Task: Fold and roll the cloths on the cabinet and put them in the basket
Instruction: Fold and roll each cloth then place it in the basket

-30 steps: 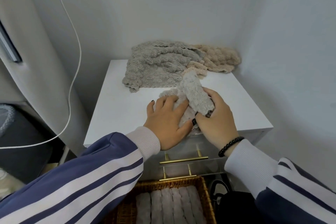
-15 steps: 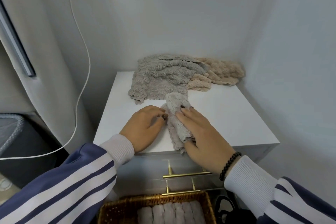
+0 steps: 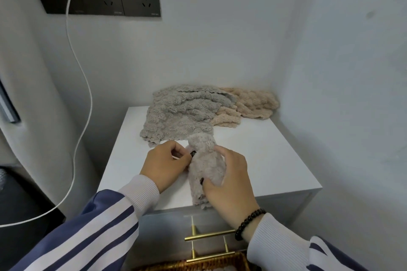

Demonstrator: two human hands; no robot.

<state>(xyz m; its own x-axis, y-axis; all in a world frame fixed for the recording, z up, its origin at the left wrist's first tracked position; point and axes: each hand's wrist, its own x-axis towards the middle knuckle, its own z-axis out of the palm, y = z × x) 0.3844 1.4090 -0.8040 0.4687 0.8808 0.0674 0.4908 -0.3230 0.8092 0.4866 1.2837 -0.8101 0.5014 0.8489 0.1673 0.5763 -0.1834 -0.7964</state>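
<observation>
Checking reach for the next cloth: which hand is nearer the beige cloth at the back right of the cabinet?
Right. The right hand, gripping the cloth being rolled, sits below the beige cloth; the left hand lies farther left of it.

On the cabinet (image 3: 264, 160), a folded cloth (image 3: 206, 167) lies at the front edge between my left hand (image 3: 164, 165) and right hand (image 3: 231, 187). A cloth pile (image 3: 198, 112) fills the back edge. The basket (image 3: 198, 265) sits below, in front.
</observation>
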